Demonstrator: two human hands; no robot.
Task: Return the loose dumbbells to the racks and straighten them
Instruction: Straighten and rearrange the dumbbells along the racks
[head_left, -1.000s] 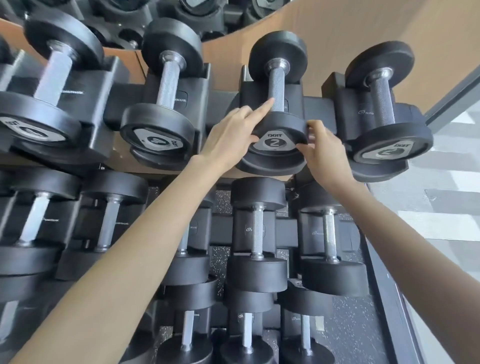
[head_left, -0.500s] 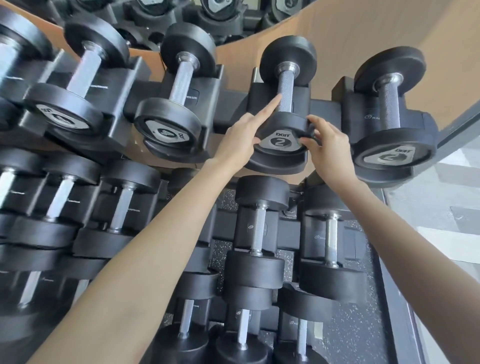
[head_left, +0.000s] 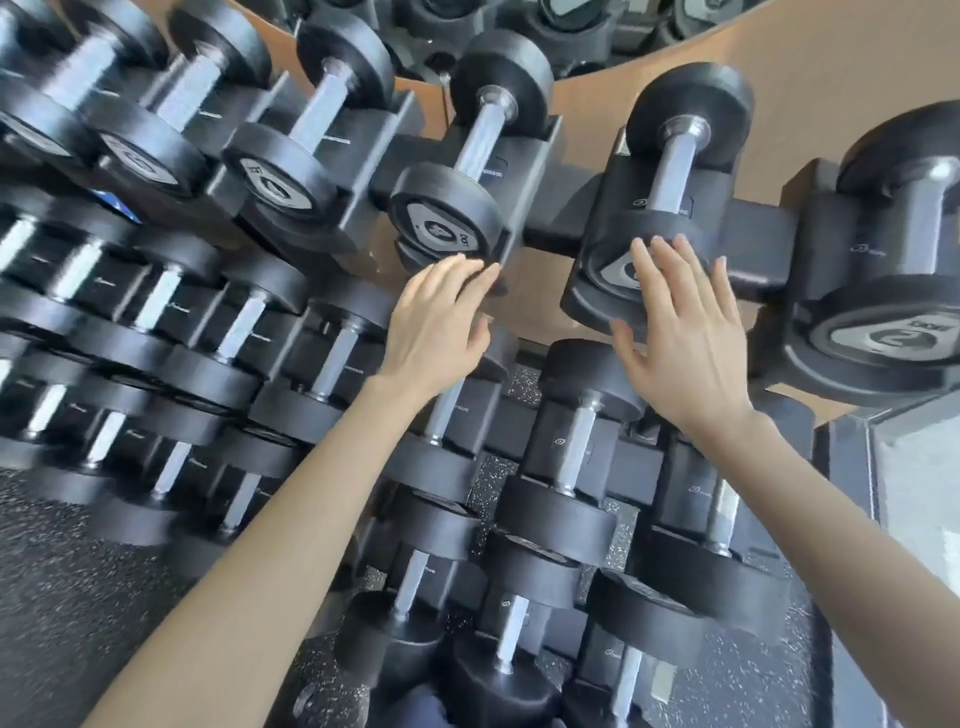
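Moved: left hand (head_left: 436, 322) is off the second-from-right dumbbell (head_left: 670, 171) and now reaches for the neighbour dumbbell (head_left: 447, 208) on its left. Top tier of rack (head_left: 758, 228): six dumbbells cradled, possibly more; left end blurred. Hands: two. The right hand (head_left: 680, 332) lies flat, fingers straight, on the second-from-right dumbbell's front head, probably squaring it in its cradle. Left fingers straight, gripping nothing.

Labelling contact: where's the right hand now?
Head view, right of centre: right hand flat over the near end of a top-row dumbbell, left hand to its left.
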